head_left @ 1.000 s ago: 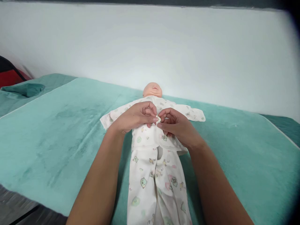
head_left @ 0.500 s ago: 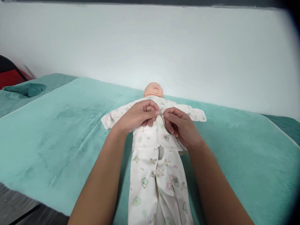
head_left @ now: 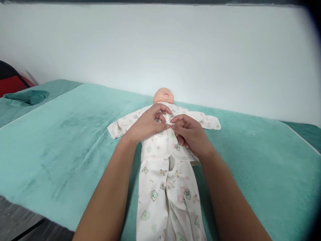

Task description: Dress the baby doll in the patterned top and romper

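Note:
A baby doll (head_left: 164, 95) lies on its back on a teal blanket (head_left: 62, 134), head toward the wall. It wears a white printed shirt (head_left: 160, 144) and matching trousers (head_left: 165, 197). My left hand (head_left: 147, 124) and my right hand (head_left: 189, 134) meet over the doll's chest. Both pinch the front edges of the shirt together with thumb and fingertips. Whatever fastener lies between the fingertips is hidden.
A white wall (head_left: 160, 50) runs behind the bed. A darker green folded cloth (head_left: 26, 96) lies at the far left beside something red and black (head_left: 8, 82). The bed's near edge and dark floor (head_left: 22, 226) show at the bottom left.
A small pale button seen between my fingertips a second ago is now hidden. Both hands have shifted slightly up the chest and pinched closer together.

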`<state>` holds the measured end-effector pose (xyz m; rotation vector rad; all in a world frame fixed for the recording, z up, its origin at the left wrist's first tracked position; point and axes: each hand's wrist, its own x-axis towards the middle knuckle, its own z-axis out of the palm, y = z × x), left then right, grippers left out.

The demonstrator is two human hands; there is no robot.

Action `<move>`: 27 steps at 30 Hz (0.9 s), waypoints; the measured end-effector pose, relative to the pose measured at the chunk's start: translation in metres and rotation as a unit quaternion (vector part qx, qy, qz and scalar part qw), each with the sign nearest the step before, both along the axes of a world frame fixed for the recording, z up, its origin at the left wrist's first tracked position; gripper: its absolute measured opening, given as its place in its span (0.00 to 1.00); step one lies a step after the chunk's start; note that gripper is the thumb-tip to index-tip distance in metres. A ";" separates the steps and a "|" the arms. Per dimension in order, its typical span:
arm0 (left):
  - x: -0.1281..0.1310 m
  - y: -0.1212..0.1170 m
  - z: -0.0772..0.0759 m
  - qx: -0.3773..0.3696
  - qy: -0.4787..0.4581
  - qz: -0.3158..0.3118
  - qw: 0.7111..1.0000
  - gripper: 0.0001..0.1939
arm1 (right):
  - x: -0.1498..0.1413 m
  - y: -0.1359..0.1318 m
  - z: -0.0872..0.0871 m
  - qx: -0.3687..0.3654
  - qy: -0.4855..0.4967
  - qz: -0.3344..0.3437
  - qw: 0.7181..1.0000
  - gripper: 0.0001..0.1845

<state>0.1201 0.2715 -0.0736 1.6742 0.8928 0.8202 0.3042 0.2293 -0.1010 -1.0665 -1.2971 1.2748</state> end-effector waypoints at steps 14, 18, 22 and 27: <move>-0.003 0.002 -0.003 0.005 -0.010 -0.033 0.999 0.16 | 0.000 0.000 0.000 -0.018 0.003 -0.016 1.000 0.05; 0.003 0.003 -0.008 0.051 -0.058 0.032 0.996 0.08 | -0.007 0.000 -0.006 0.032 0.088 -0.114 0.989 0.04; 0.010 0.004 -0.012 0.107 -0.061 0.097 0.988 0.07 | -0.015 -0.002 -0.006 0.074 0.050 -0.208 0.974 0.05; 0.012 0.005 -0.015 0.165 -0.007 0.136 0.977 0.05 | -0.011 -0.013 0.012 0.106 -0.224 -0.146 0.958 0.14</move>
